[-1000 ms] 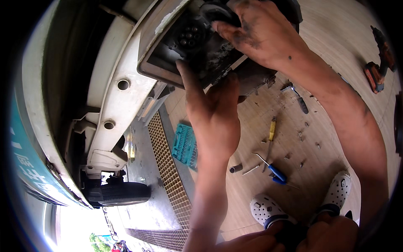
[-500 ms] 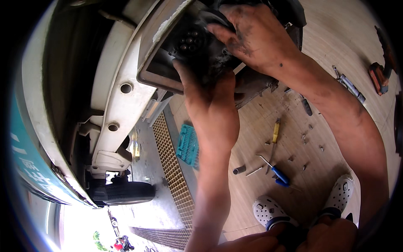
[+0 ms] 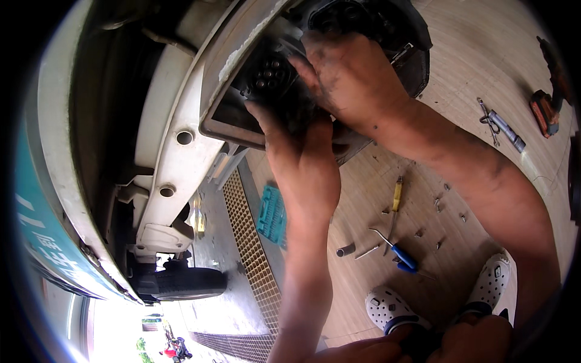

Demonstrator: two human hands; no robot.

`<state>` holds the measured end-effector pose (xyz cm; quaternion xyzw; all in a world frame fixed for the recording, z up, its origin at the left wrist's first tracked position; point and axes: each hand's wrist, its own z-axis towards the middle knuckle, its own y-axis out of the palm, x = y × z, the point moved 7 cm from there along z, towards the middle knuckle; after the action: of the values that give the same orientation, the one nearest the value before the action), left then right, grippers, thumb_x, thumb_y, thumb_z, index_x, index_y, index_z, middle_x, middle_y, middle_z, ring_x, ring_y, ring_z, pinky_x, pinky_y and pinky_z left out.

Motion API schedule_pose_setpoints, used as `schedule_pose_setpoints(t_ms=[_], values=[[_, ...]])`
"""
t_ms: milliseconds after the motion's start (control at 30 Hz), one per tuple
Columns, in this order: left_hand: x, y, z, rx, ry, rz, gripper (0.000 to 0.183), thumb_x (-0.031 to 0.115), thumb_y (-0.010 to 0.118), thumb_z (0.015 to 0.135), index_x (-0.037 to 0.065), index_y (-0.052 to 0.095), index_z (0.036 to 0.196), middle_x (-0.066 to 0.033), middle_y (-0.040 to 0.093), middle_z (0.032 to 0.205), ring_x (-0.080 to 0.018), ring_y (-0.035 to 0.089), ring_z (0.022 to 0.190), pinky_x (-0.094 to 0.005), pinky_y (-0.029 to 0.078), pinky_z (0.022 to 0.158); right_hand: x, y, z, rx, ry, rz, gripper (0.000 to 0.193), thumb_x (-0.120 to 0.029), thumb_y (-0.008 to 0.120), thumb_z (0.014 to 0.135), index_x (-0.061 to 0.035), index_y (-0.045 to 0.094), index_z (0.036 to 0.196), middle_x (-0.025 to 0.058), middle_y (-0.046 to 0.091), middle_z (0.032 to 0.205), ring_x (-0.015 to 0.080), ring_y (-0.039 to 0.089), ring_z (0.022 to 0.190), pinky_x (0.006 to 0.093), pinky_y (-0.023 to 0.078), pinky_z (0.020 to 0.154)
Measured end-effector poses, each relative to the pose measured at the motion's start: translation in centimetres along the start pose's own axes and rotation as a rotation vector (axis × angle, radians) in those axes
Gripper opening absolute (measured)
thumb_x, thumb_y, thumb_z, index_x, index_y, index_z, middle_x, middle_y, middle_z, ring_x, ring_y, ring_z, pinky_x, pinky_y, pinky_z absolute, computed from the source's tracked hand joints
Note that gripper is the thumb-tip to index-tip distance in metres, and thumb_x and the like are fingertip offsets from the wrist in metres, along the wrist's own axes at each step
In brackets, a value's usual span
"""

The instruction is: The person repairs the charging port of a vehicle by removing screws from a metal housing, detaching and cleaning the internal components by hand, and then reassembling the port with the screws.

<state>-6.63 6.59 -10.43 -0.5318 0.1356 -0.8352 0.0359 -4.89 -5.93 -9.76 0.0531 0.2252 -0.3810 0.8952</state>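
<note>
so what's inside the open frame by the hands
Inside the open frame, a dark round part with several round openings shows. What the left hand and right hand cover can't be seen.

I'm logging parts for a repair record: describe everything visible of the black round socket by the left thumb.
The black round socket looks like plastic, with several round openings clustered on its face. It faces roughly toward the camera, inside a box-like, metal-looking frame. The left hand has its thumb at the lower-left edge; contact is unclear. The right hand is just to its right. Shadow blurs its outline.
</note>
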Motion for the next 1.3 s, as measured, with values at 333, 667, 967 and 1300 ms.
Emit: schedule_pose_setpoints(t_ms=[333,667,967,1300], values=[[0.7,-0.5,-0.2,-0.046,-0.008,-0.021,0.063,-0.006,0.052,0.091,0.001,0.037,0.152,-0.0097,0.058,0.136,-0.0176,0.055,0.121,-0.0288,0.041,0.105,-0.2,-2.2,-1.3,-0.231,0.124,0.178,0.019,-0.003,0.068,0.088,0.0062,0.061,0.104,0.0222,0.067,0.088,0.0350,0.070,0.077,0.0421,0.056,0.067],[0.4,-0.5,0.1,-0.071,-0.047,-0.122,0.070,-0.008,0.049,0.084,0.002,0.036,0.152,-0.0100,0.058,0.135,-0.0186,0.058,0.119,-0.0291,0.046,0.101,-0.4,-3.7,-2.8,-0.130,0.156,-0.017,0.019,-0.020,0.065,0.093,-0.0012,0.062,0.091,0.0196,0.066,0.083,0.0410,0.066,0.072,0.0484,0.054,0.059],[0.5,-0.4,0.1,-0.020,-0.072,-0.116,0.071,-0.008,0.047,0.080,0.001,0.038,0.150,-0.0124,0.060,0.130,-0.0191,0.062,0.111,-0.0285,0.051,0.091,0.7,-3.7,-2.2,-0.003,0.217,0.063,0.023,-0.019,0.065,0.093,-0.0034,0.061,0.077,0.0187,0.066,0.070,0.0421,0.065,0.068,0.0488,0.052,0.056],[0.3,-0.3,0.3,-0.079,-0.088,-0.084,0.086,-0.005,0.041,0.085,0.014,0.004,0.161,-0.0207,0.062,0.128,-0.0203,0.070,0.081,-0.0283,0.057,0.060,0.6,-3.6,-2.0,-0.069,0.207,0.032,0.020,-0.017,0.064,0.093,-0.0015,0.060,0.080,0.0201,0.066,0.074,0.0421,0.066,0.069,0.0496,0.052,0.058]])
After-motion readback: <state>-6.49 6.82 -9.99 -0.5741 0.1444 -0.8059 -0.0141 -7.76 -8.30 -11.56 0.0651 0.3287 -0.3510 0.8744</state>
